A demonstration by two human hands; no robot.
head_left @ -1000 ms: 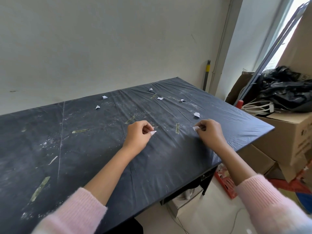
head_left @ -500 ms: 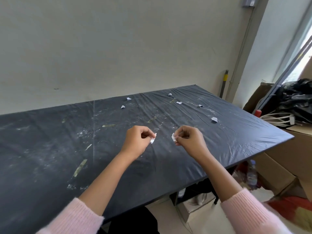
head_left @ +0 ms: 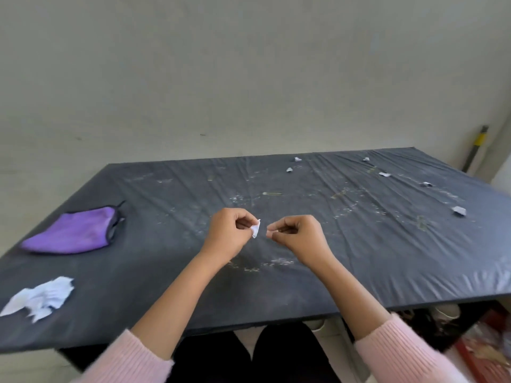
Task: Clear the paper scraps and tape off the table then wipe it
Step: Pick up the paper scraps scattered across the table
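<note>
The table (head_left: 304,286) is covered by a wrinkled black plastic sheet marked with patches of white dusty residue. Both hands are held above the middle of the table, nearer its near edge than its far edge. The left hand (head_left: 228,236) has its fingers curled, and its thumb and forefinger pinch a paper scrap (head_left: 256,230). This scrap is white, creased and roughly triangular, and it projects from the fingertips toward the other hand. The right hand (head_left: 300,239) is curled in the same way, with thumb and forefinger closed on a white fragment (head_left: 268,233) that is much smaller; only its edge shows. The two held pieces are near each other but not touching. Loose scraps (head_left: 459,210) lie on the sheet across the far right part of the table. They are six small, white, crumpled pieces, each well apart from the others, and the largest lies closest to the right edge. Tape strips (head_left: 272,193), dull greenish and flat against the sheet, lie among them and toward the centre; their exact number cannot be told. A paper pile (head_left: 41,297) of crumpled white pieces, touching one another, sits at the near left corner. A purple cloth (head_left: 74,230) with dark edging lies by the left edge, behind the pile and apart from it. Pink knitted sleeves (head_left: 401,352) cover both forearms short of the wrists.
</note>
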